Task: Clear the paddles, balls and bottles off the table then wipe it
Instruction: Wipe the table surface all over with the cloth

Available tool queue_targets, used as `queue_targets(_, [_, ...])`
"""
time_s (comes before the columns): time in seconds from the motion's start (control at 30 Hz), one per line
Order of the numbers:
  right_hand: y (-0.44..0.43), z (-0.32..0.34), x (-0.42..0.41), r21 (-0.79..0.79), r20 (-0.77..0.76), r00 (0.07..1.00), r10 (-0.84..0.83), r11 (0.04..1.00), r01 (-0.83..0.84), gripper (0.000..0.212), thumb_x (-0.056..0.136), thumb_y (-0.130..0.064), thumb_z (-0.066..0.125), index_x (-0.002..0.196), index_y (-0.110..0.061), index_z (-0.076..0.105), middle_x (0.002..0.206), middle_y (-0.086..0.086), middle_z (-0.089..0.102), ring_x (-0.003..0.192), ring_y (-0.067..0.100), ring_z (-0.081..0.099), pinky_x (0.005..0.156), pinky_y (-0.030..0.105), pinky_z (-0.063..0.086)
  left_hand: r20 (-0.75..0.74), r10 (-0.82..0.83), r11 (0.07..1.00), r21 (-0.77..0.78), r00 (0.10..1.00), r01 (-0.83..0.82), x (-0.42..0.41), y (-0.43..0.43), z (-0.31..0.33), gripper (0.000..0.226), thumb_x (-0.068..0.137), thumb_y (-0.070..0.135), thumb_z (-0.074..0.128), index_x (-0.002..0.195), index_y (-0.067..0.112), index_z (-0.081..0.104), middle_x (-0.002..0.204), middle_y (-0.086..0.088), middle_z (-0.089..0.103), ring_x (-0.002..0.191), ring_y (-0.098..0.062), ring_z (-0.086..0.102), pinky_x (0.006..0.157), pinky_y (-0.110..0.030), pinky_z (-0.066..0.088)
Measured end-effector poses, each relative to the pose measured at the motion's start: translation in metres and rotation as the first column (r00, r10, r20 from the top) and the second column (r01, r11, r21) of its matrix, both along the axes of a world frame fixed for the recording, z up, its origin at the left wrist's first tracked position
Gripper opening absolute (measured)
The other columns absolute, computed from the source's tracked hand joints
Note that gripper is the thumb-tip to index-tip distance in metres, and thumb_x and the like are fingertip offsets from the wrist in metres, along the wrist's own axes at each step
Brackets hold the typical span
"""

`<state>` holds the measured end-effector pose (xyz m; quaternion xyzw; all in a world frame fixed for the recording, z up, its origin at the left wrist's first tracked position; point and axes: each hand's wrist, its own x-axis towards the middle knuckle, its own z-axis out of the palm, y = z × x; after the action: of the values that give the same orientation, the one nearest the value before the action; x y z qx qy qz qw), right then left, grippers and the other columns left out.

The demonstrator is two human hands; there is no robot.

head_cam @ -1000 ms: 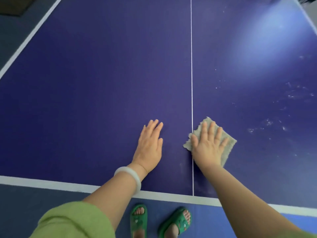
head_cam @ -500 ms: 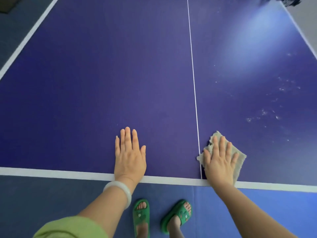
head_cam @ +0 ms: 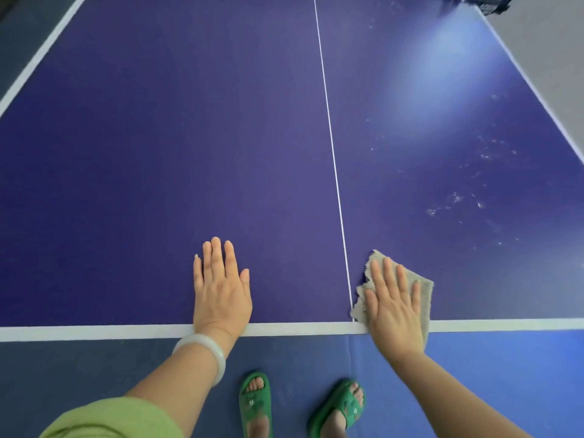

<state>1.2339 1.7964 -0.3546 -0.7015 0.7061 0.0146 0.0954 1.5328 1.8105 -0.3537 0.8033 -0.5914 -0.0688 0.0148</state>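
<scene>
Our right hand (head_cam: 395, 314), fingers straight, presses a frayed grey cloth (head_cam: 424, 290) at the edge of the blue worktop (head_cam: 189, 153). Our left hand (head_cam: 221, 295) lies flat; white specks (head_cam: 455, 199) dot the surface ahead.

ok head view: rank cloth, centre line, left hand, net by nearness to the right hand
1. cloth, under the right hand.
2. centre line, just left of the cloth.
3. left hand, further left.
4. net, far top right.
</scene>
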Motion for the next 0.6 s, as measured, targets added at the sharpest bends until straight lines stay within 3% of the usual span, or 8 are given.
queue_targets(0.13, [-0.011, 0.001, 0.0, 0.035, 0.015, 0.957, -0.291, 0.956, 0.291, 0.053, 0.101, -0.043, 0.006, 0.146, -0.033, -0.019, 0.164, -0.005, -0.009, 0.15, 0.017, -0.013, 0.12, 0.048, -0.007, 0.014, 0.004, 0.999, 0.038, 1.0, -0.005, 0.0, 0.0, 0.002, 0.066, 0.098, 0.04, 0.011, 0.154, 0.005, 0.013, 0.161, -0.017, 0.011, 0.15, -0.031, 0.006, 0.122, -0.048, 0.009])
queue_targets(0.17, [-0.011, 0.002, 0.015, 0.027, 0.024, 0.961, -0.275, 0.961, 0.274, 0.053, 0.101, -0.044, 0.003, 0.148, -0.031, -0.018, 0.163, -0.004, -0.011, 0.15, 0.019, -0.014, 0.12, 0.049, -0.007, 0.009, 0.005, 0.999, 0.04, 1.0, -0.005, -0.001, 0.001, 0.003, 0.066, 0.098, 0.04, 0.012, 0.154, 0.005, 0.014, 0.162, -0.017, 0.011, 0.15, -0.031, 0.005, 0.122, -0.047, 0.008])
queue_targets(0.23, [-0.006, 0.001, 0.047, 0.014, 0.03, 0.998, -0.048, 0.999, 0.047, 0.057, 0.1, -0.047, -0.003, 0.153, -0.028, -0.011, 0.162, -0.004, -0.011, 0.149, 0.019, -0.015, 0.12, 0.05, -0.006, -0.025, 0.019, 0.999, 0.026, 1.0, -0.019, 0.0, 0.002, 0.004, 0.064, 0.099, 0.038, 0.02, 0.154, 0.005, 0.018, 0.161, -0.016, 0.012, 0.151, -0.029, 0.006, 0.123, -0.046, 0.008])
queue_targets(0.3, [-0.003, 0.004, 0.054, -0.005, 0.024, 0.97, 0.242, 0.97, -0.242, 0.058, 0.102, -0.045, 0.01, 0.156, -0.026, 0.006, 0.163, -0.003, 0.003, 0.151, 0.022, -0.001, 0.118, 0.049, 0.004, -0.112, 0.071, 0.997, -0.013, 0.991, -0.073, -0.002, -0.003, 0.009, 0.059, 0.101, 0.034, 0.033, 0.152, 0.005, 0.026, 0.161, -0.014, 0.016, 0.15, -0.027, 0.008, 0.123, -0.045, 0.008])
queue_targets(0.4, [-0.014, 0.005, 0.016, -0.01, 0.047, 0.891, 0.451, 0.892, -0.451, 0.054, 0.105, -0.042, 0.023, 0.156, -0.027, 0.017, 0.163, -0.006, 0.014, 0.15, 0.021, 0.013, 0.115, 0.048, 0.011, -0.218, 0.108, 0.986, -0.101, 0.97, -0.132, -0.023, -0.02, 0.021, 0.051, 0.101, 0.025, 0.042, 0.145, 0.001, 0.039, 0.157, -0.016, 0.026, 0.148, -0.028, 0.016, 0.123, -0.044, 0.009])
queue_targets(0.53, [-0.036, 0.002, -0.068, 0.009, -0.013, 0.944, 0.329, 0.944, -0.329, 0.054, 0.103, -0.042, 0.021, 0.155, -0.027, 0.022, 0.162, -0.005, 0.017, 0.149, 0.021, 0.017, 0.115, 0.046, 0.011, -0.267, 0.002, 0.989, -0.145, 0.964, -0.043, -0.101, -0.053, 0.033, 0.053, 0.102, 0.028, 0.037, 0.149, 0.004, 0.032, 0.159, -0.013, 0.021, 0.15, -0.025, 0.011, 0.123, -0.037, 0.002])
queue_targets(0.6, [-0.047, 0.001, -0.118, 0.004, -0.034, 0.979, 0.2, 0.98, -0.2, 0.057, 0.101, -0.045, 0.011, 0.155, -0.028, 0.012, 0.163, -0.007, 0.008, 0.15, 0.017, 0.009, 0.119, 0.044, 0.004, -0.282, -0.018, 0.993, -0.115, 0.959, -0.015, -0.146, -0.071, 0.03, 0.057, 0.103, 0.035, 0.031, 0.153, 0.008, 0.023, 0.161, -0.011, 0.013, 0.15, -0.024, 0.004, 0.123, -0.037, -0.001])
